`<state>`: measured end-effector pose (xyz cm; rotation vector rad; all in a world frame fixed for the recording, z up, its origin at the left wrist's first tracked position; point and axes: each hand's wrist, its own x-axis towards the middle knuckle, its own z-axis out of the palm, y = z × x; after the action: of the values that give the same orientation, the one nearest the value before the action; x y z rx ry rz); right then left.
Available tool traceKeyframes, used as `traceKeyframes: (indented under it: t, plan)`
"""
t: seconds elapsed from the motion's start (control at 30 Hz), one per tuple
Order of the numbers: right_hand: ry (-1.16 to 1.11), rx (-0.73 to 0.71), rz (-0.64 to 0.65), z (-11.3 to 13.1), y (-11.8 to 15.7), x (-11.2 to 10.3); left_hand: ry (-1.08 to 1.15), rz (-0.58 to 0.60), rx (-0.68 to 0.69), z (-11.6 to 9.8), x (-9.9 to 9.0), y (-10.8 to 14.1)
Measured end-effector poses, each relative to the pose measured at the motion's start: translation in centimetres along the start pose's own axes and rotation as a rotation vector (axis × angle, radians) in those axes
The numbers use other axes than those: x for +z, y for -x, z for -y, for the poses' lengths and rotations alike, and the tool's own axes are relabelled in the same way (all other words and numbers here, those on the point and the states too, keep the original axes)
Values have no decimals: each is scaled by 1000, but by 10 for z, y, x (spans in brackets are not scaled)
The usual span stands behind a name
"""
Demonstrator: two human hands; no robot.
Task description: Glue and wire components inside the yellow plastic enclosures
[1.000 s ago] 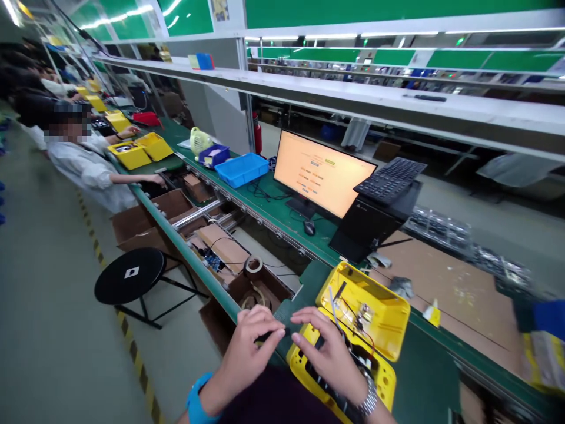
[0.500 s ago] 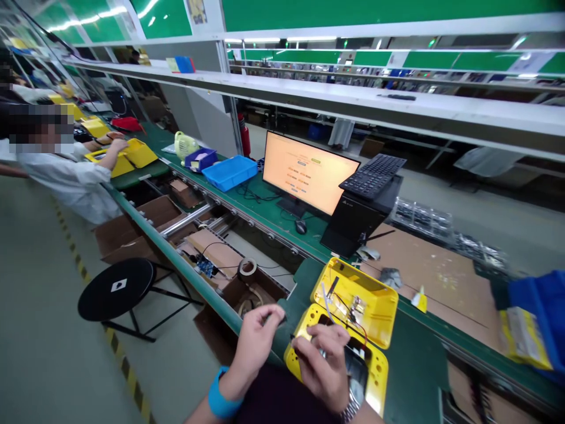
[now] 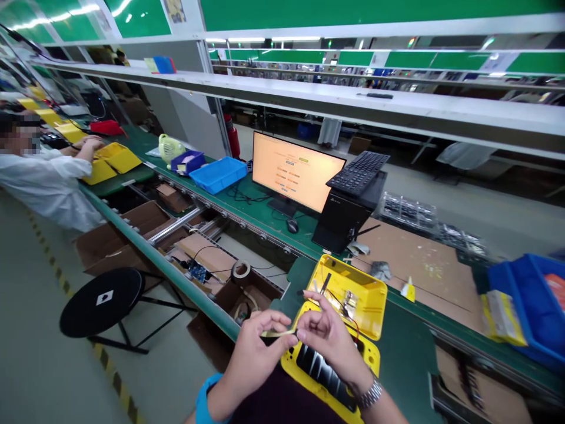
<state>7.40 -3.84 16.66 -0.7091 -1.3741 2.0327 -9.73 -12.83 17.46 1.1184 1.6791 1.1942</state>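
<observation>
An open yellow case [image 3: 373, 312] lies on the green bench, with wires and a small circuit part in its upper half and a black panel [image 3: 324, 371] in its lower half. Over the case's left edge, my left hand [image 3: 260, 347] pinches a thin pale strip [image 3: 277, 334]. My right hand [image 3: 329, 335] meets it at the strip's right end, thumb and finger closed on a small dark piece too small to name. A blue band is on my left wrist, a metal watch on my right.
Behind are a monitor [image 3: 295, 171], mouse [image 3: 292, 225] and black computer case [image 3: 338, 218] with a keyboard. Cardboard [image 3: 419, 259] and blue bins [image 3: 529, 318] lie right. A tape roll [image 3: 241, 270], stool [image 3: 103, 300] and a person in white [image 3: 48, 176] are left.
My hands have come together, and the pale strip now shows between them. My right hand has moved up off the lower half, uncovering more of the black panel. The view has shifted right.
</observation>
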Motion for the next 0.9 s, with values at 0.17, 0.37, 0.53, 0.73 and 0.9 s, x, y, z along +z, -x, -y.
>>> traceKeyframes:
  t: [0.17, 0.37, 0.53, 0.73, 0.9]
  plan:
    - [165, -192, -109, 2, 5, 5, -85, 90, 82, -6, -5, -1]
    - [583, -390, -204, 3, 13, -1, -210, 97, 139, -16, -7, -2]
    - [634, -380, -53, 8, 11, -7, -299, 145, 183, -22, -1, 1]
    - [1041, -694, 117, -15, 15, 1, -136, 88, -22, 49, 6, -13]
    - [801, -464, -77, -47, 28, -7, -294, -210, -192, 179, -34, -32]
